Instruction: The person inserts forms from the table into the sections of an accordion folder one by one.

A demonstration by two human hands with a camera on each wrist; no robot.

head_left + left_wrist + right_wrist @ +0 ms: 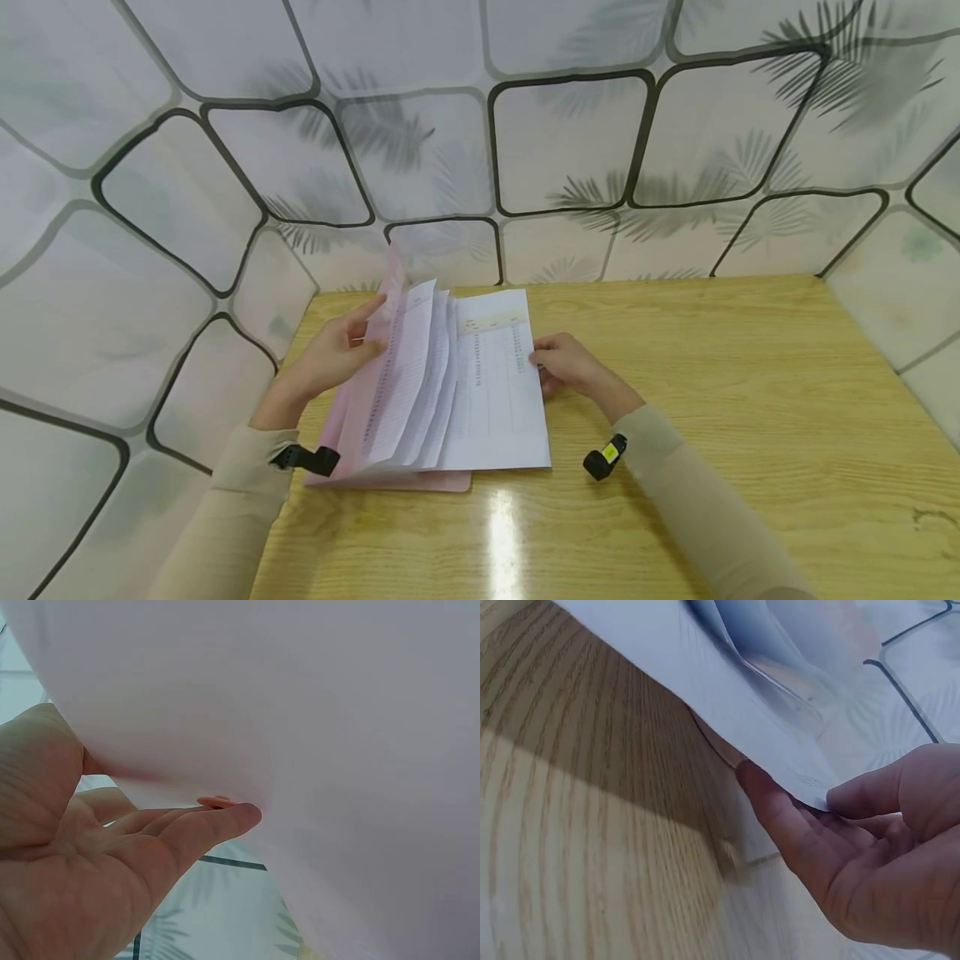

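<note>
A translucent pink document folder point(446, 482) lies toward the left of the table with its cover raised. At the cover's upper left edge my left hand point(341, 350) pinches it, thumb in front and fingers behind. In the left wrist view a small orange snap button point(217, 802) shows beside the fingertips of that hand. Several printed white sheets point(423, 379) fan out inside the folder. The rightmost sheet point(495, 400), with a table of text, sticks out to the right. My right hand point(870, 855) grips its right edge between thumb and fingers, just over the tabletop.
The wooden table point(712, 358) extends to the right and toward me. Patterned wall covering point(570, 142) stands close behind it and along both sides. Small black cameras are strapped to the left wrist point(306, 458) and the right wrist point(603, 457).
</note>
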